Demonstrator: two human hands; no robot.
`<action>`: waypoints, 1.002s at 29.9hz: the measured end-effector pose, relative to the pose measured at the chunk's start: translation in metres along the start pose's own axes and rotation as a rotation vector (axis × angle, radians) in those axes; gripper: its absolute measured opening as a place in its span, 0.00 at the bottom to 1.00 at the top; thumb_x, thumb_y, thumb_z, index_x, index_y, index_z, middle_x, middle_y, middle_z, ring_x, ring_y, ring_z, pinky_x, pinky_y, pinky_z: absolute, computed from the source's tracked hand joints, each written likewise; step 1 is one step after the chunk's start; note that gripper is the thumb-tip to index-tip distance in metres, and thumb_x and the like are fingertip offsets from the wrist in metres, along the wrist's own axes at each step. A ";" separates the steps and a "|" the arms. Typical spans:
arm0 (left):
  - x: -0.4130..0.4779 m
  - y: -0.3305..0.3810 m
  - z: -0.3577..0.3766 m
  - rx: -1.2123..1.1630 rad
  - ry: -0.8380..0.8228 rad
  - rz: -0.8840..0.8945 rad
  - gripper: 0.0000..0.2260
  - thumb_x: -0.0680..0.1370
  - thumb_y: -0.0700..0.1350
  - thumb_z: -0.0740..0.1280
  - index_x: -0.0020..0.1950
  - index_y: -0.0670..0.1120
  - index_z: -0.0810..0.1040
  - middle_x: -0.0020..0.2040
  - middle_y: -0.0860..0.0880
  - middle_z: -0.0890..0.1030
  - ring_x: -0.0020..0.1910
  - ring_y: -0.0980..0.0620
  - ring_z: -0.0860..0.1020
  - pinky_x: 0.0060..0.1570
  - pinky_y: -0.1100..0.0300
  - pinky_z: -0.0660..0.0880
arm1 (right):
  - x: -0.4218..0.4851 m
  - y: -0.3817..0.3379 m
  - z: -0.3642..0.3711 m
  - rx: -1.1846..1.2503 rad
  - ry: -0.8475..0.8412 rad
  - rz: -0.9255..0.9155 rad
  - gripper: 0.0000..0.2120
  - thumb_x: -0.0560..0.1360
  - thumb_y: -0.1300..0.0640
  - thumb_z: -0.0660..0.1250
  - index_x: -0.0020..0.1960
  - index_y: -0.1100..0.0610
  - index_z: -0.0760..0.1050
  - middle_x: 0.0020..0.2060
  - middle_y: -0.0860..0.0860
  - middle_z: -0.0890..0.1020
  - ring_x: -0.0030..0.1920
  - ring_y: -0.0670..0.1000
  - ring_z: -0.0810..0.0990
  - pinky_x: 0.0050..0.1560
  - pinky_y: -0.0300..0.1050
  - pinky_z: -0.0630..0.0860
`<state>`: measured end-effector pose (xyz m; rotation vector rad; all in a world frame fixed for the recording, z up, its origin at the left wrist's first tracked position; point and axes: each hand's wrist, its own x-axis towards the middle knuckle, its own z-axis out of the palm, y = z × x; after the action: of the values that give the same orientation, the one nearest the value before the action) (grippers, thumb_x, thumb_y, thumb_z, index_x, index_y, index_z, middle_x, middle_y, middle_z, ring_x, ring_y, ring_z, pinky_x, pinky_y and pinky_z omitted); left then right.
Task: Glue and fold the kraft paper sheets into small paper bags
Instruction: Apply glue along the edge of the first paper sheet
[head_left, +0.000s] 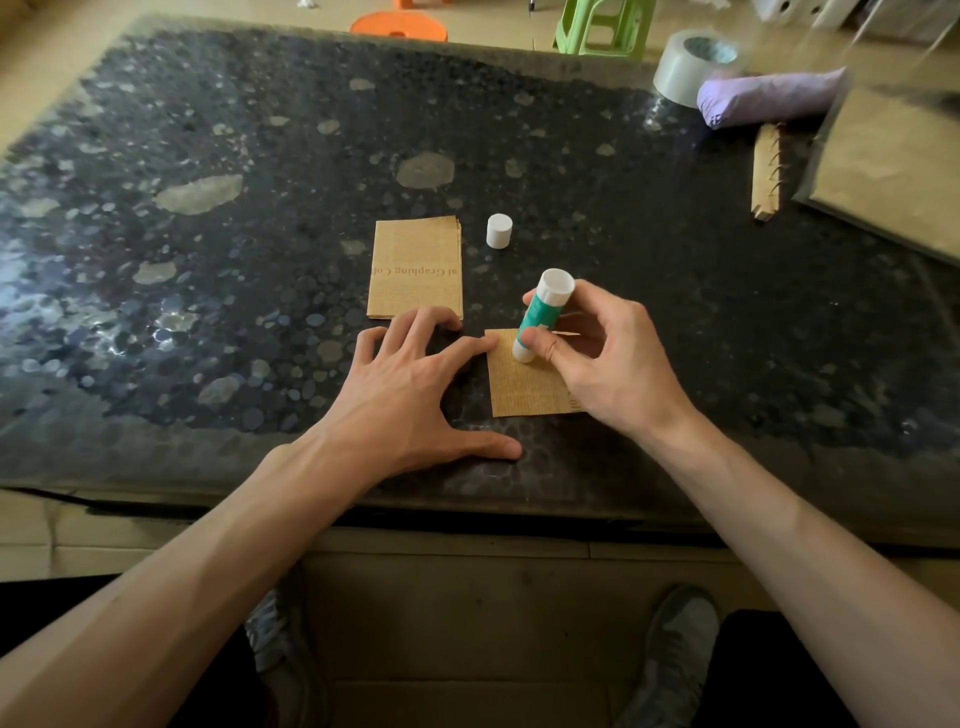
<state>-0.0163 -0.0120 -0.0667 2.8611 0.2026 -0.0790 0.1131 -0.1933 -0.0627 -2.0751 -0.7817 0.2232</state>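
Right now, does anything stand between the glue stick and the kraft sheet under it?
Nothing visible does. The right hand holds the glue stick with its lower end on the kraft sheet; the cap stands apart beside the paper stack. The left hand touches only the sheet's left edge.

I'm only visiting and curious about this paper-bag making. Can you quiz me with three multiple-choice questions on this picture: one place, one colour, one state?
1. Where is the white cap? A) on the table, right of the stack of kraft sheets B) on top of that stack C) at the near edge
2. What colour is the label of the glue stick? A) red B) teal C) yellow
3. What is the right hand doing? A) lying flat B) gripping the glue stick, tip down on the single kraft sheet C) lifting the cap

Answers: A, it stands beside the stack; B, teal shows between white ends; B, fingers curl round it.
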 end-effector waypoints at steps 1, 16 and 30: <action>0.000 0.000 0.000 0.000 0.000 -0.001 0.51 0.59 0.86 0.51 0.79 0.64 0.59 0.74 0.55 0.58 0.76 0.52 0.55 0.75 0.49 0.53 | 0.001 0.001 0.000 0.009 0.000 0.007 0.15 0.78 0.48 0.75 0.62 0.49 0.80 0.55 0.37 0.83 0.57 0.38 0.81 0.57 0.35 0.78; 0.001 0.000 -0.001 0.011 -0.011 -0.003 0.52 0.59 0.86 0.50 0.79 0.65 0.58 0.74 0.55 0.57 0.76 0.52 0.54 0.75 0.48 0.52 | 0.002 -0.005 -0.008 -0.077 -0.036 -0.063 0.17 0.76 0.48 0.77 0.62 0.48 0.79 0.53 0.40 0.84 0.55 0.39 0.83 0.57 0.39 0.80; 0.001 0.000 -0.001 0.001 -0.029 -0.007 0.52 0.58 0.86 0.49 0.79 0.65 0.57 0.75 0.55 0.56 0.77 0.51 0.53 0.76 0.48 0.51 | 0.000 -0.003 -0.013 -0.147 -0.118 -0.082 0.14 0.76 0.46 0.76 0.60 0.45 0.79 0.53 0.36 0.81 0.56 0.38 0.80 0.53 0.30 0.74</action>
<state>-0.0151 -0.0113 -0.0662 2.8586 0.2076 -0.1216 0.1174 -0.2012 -0.0530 -2.1769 -0.9780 0.2507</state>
